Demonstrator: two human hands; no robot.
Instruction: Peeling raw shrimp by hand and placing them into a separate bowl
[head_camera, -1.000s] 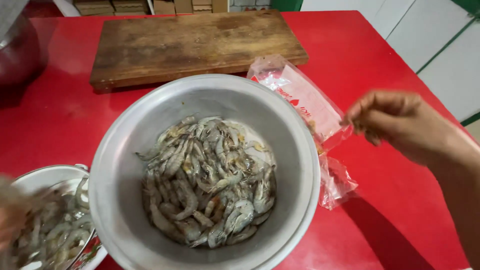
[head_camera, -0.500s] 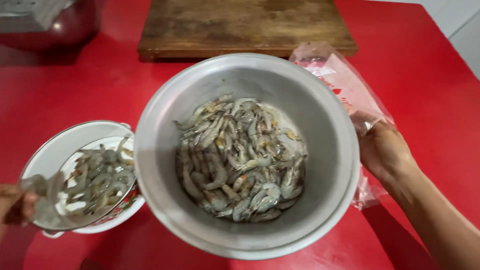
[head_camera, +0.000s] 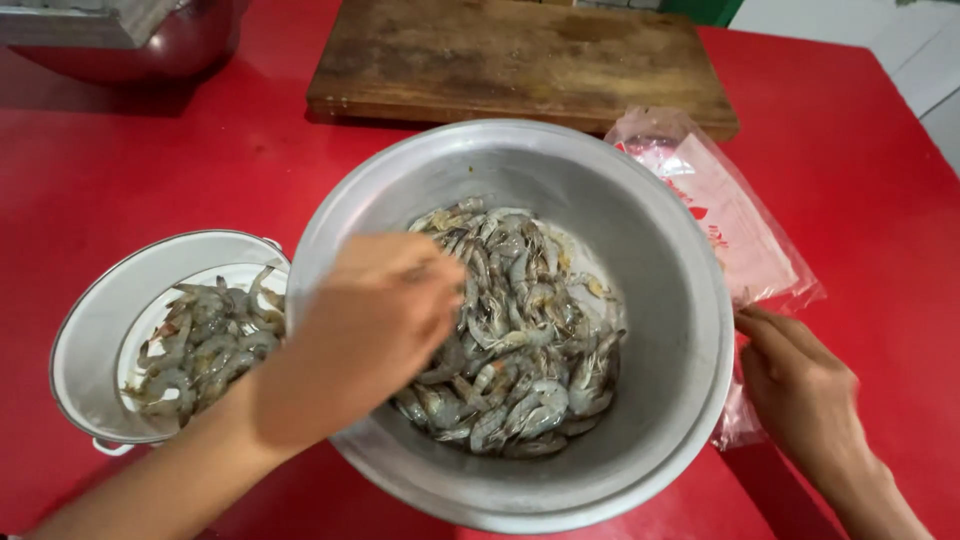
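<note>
Red bench (head_camera: 850, 150) fills the frame. Wooden cutting board (head_camera: 520, 55) sits along the top centre, and a dark metal pot (head_camera: 150, 40) is cut off at the upper left.

Large metal bowl (head_camera: 660, 260) is at centre, with a pile of raw shrimp (head_camera: 530, 320) on its bottom. White colander (head_camera: 90, 340) sits at the left, just beside the bowl's rim, and holds a smaller batch of shrimp (head_camera: 200, 345).

Left hand (head_camera: 370, 320) comes in from the lower left, over the bowl's left rim and down onto the left edge of the pile. Its fingers curl down into the shrimp, tips hidden among them. Can't tell whether they have hold of any.

Right hand (head_camera: 800, 385) is at the lower right, outside the bowl, just beside its right rim. Its fingers are loosely bent and rest on or right at the lower end of the clear plastic bag (head_camera: 720, 215), which lies flat on the bench from the board's lower right corner down to that hand. Can't tell if it's pinching the bag or only touching it. That hand is apart from the shrimp, with the bowl wall between.
</note>
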